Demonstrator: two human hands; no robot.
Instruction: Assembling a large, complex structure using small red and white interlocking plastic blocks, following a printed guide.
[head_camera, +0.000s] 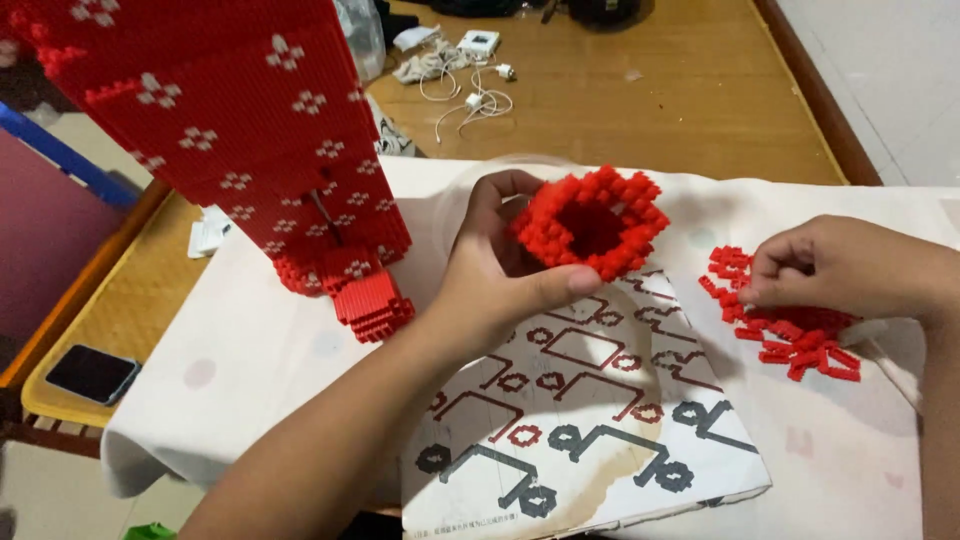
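Printed instruction sheet (590, 420) lies nearest; left hand (500, 285) grips a red brick ring (592, 222) mid-assembly while right hand (850, 265) pinches loose red pieces (800, 340), apparently the next to press on, squarely aligned.

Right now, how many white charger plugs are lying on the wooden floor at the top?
3: one square charger plug at the top, one small plug right of the cable tangle, one just below. More may be hidden behind the red brick model.
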